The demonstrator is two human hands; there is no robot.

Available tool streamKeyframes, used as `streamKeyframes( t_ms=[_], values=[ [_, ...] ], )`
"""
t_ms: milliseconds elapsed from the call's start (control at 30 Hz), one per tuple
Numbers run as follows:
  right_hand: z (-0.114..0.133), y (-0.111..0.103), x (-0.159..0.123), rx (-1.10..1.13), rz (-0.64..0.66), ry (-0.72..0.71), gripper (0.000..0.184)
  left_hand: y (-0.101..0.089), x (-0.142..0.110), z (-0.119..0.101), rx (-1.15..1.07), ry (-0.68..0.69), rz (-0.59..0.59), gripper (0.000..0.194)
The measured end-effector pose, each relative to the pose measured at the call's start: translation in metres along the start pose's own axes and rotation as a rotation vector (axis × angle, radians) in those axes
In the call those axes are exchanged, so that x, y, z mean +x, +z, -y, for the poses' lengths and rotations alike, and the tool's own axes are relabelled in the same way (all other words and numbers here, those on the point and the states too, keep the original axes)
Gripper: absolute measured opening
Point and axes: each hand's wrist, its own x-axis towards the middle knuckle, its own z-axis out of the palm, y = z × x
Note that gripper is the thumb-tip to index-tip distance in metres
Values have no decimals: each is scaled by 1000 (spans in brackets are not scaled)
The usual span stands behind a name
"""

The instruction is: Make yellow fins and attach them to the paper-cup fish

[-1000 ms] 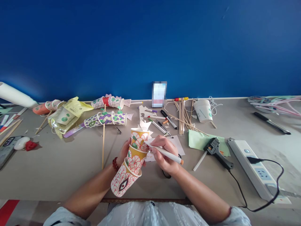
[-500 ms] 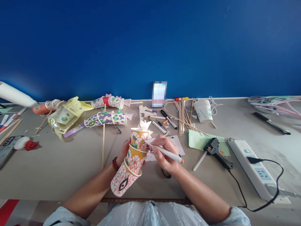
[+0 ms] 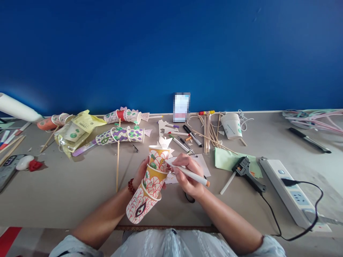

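Observation:
My left hand holds a paper-cup fish made of 3 cups joined in a chain, tilted with its drawn eye toward me. Red scale lines, orange-yellow patches and green spots cover its cups. A white paper tail piece sticks out at the far end. In my right hand is a white marker with an orange end, gripped like a pen. Its tip meets the side of the farthest cup. The fingers of my left hand are mostly hidden behind the cups.
Finished-looking cup fish on sticks lie at the left. Wooden sticks, markers and stacked paper cups lie ahead. A glue gun and a corded power strip are at the right. A phone stands against the blue wall.
The right hand and marker have shifted very slightly against the far cup. The left hand and the cup fish stay in the same place.

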Motion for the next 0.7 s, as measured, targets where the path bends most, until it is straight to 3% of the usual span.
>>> streamKeyframes(
  t_ms=[700],
  values=[
    [-1,0,0,-9,1,-12,7,-8,0,1,-6,-27,96,73]
  ],
)
